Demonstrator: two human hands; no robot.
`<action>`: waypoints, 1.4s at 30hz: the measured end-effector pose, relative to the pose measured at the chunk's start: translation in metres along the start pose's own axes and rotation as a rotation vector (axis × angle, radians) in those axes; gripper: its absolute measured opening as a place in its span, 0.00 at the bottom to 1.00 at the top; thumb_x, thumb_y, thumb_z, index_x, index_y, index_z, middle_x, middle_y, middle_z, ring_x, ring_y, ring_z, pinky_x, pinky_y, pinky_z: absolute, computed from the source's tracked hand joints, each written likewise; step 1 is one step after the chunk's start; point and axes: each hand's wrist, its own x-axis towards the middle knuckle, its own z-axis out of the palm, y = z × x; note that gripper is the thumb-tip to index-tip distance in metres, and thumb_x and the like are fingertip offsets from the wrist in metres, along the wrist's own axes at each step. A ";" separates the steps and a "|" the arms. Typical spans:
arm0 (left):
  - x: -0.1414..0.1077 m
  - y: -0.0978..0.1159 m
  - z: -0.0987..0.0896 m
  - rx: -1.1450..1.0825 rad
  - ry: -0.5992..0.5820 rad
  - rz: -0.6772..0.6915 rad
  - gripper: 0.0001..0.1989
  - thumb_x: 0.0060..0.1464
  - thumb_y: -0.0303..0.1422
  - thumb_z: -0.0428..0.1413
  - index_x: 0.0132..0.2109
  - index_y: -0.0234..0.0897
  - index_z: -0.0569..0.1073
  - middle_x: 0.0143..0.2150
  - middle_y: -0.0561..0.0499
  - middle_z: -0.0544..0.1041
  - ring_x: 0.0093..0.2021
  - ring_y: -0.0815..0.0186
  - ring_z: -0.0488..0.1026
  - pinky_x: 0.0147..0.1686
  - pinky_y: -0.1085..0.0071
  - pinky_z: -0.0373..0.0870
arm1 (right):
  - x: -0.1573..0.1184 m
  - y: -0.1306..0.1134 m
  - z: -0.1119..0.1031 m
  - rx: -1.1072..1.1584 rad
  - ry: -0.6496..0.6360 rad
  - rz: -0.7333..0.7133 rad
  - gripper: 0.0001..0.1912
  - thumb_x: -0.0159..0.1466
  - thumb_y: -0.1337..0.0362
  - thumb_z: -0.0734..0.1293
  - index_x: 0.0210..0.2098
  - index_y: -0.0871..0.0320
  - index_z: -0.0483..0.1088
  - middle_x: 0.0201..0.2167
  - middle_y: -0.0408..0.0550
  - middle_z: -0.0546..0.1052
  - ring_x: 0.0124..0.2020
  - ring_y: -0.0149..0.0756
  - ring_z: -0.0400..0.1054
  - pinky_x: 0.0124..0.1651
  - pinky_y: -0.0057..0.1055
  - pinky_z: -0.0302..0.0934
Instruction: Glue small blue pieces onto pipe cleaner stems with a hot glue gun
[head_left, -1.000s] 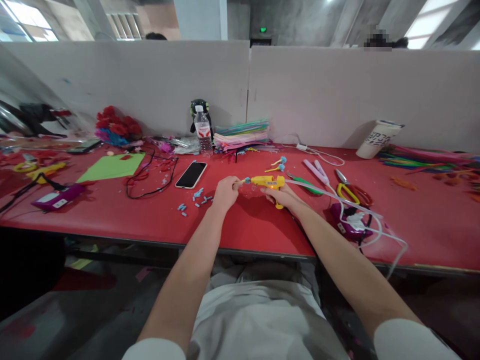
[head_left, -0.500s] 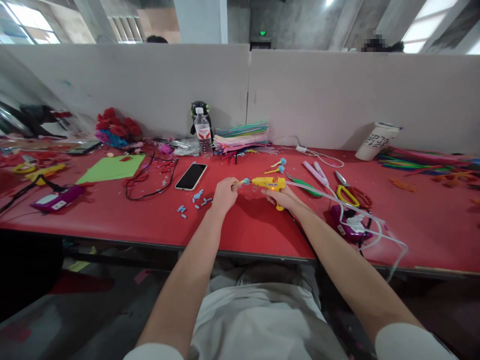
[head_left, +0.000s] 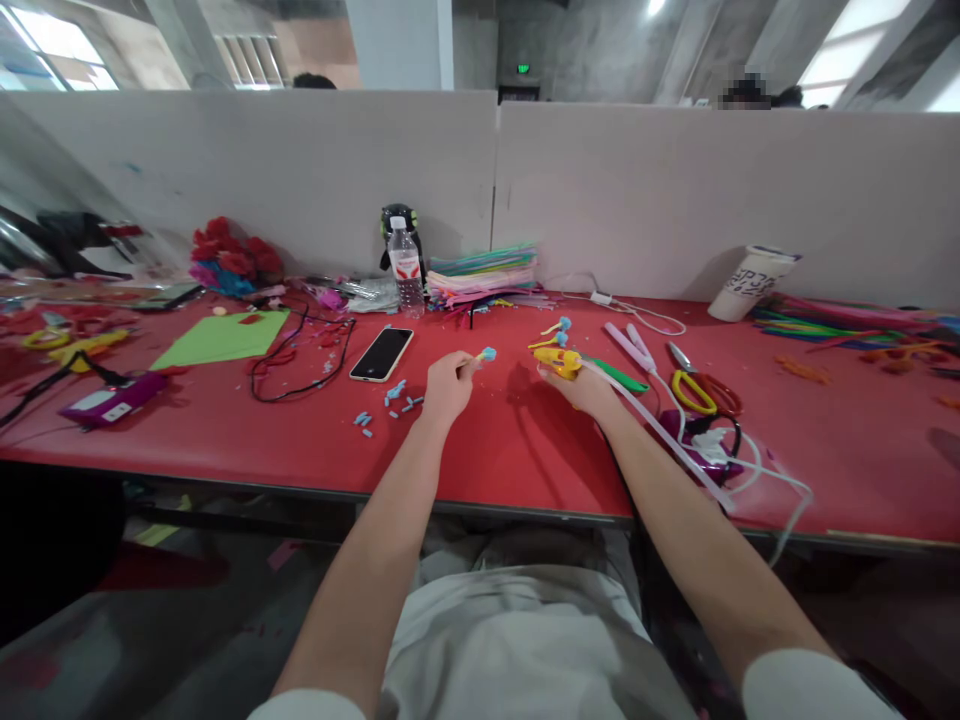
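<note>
My left hand (head_left: 451, 384) pinches the yellow stem of a small blue flower (head_left: 488, 354) over the middle of the red table. To its right, my right hand (head_left: 576, 384) is wrapped round a yellow glue gun (head_left: 557, 361), with a long clear glue stick (head_left: 660, 432) trailing from its back. The gun and the flower are apart. Two more blue flowers with yellow stems (head_left: 560, 325) lie just beyond the gun. Small blue pieces (head_left: 396, 391) are scattered left of my left hand.
A phone (head_left: 382, 355), green paper (head_left: 221, 338) and a bottle (head_left: 406, 270) lie or stand to the left and behind. Pink pliers-like tool (head_left: 631, 347), scissors (head_left: 694, 392), a purple box (head_left: 701, 447) and cables are on the right. A partition (head_left: 300, 180) closes the back.
The glue gun in my right hand has moved right and turned, away from the flower. My left hand still holds the flower, nearly in place.
</note>
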 end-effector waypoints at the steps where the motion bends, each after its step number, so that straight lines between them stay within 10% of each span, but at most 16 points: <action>1: 0.000 0.001 0.000 -0.009 -0.006 -0.007 0.11 0.59 0.36 0.51 0.33 0.36 0.74 0.28 0.50 0.75 0.28 0.68 0.68 0.32 0.73 0.61 | 0.000 0.000 0.000 -0.022 -0.006 0.004 0.20 0.58 0.49 0.67 0.41 0.57 0.75 0.31 0.51 0.78 0.34 0.43 0.72 0.36 0.33 0.62; 10: 0.000 0.007 -0.001 -0.086 -0.008 -0.054 0.15 0.59 0.40 0.51 0.31 0.35 0.73 0.26 0.52 0.72 0.27 0.70 0.65 0.29 0.74 0.58 | -0.019 0.002 -0.033 -0.347 -0.184 0.204 0.28 0.53 0.37 0.66 0.29 0.59 0.69 0.21 0.47 0.69 0.22 0.38 0.65 0.25 0.31 0.51; 15: 0.000 0.010 -0.001 -0.172 -0.023 -0.061 0.15 0.59 0.41 0.51 0.31 0.34 0.72 0.26 0.52 0.72 0.26 0.71 0.64 0.29 0.74 0.59 | -0.052 -0.016 -0.047 -0.190 -0.283 0.028 0.26 0.56 0.39 0.65 0.21 0.57 0.67 0.19 0.45 0.68 0.21 0.33 0.61 0.25 0.31 0.48; 20: 0.000 0.013 -0.001 -0.270 -0.069 -0.052 0.15 0.58 0.41 0.52 0.30 0.34 0.72 0.26 0.52 0.72 0.26 0.70 0.66 0.30 0.74 0.62 | -0.040 -0.059 -0.015 0.432 -0.405 -0.195 0.17 0.60 0.48 0.66 0.32 0.57 0.73 0.28 0.48 0.76 0.29 0.34 0.67 0.34 0.31 0.59; 27: -0.002 0.017 -0.001 -0.332 -0.112 -0.045 0.15 0.58 0.40 0.52 0.32 0.33 0.73 0.27 0.51 0.74 0.29 0.69 0.69 0.33 0.73 0.65 | -0.014 -0.068 0.044 0.960 -0.296 0.039 0.19 0.52 0.51 0.73 0.36 0.59 0.74 0.30 0.45 0.75 0.28 0.29 0.66 0.34 0.29 0.61; 42: -0.004 0.020 0.002 -0.296 -0.229 -0.002 0.15 0.58 0.41 0.52 0.33 0.33 0.74 0.29 0.51 0.75 0.29 0.70 0.67 0.31 0.74 0.63 | -0.016 -0.063 0.049 1.040 -0.217 0.093 0.18 0.49 0.51 0.73 0.27 0.59 0.69 0.22 0.41 0.69 0.23 0.27 0.61 0.29 0.27 0.56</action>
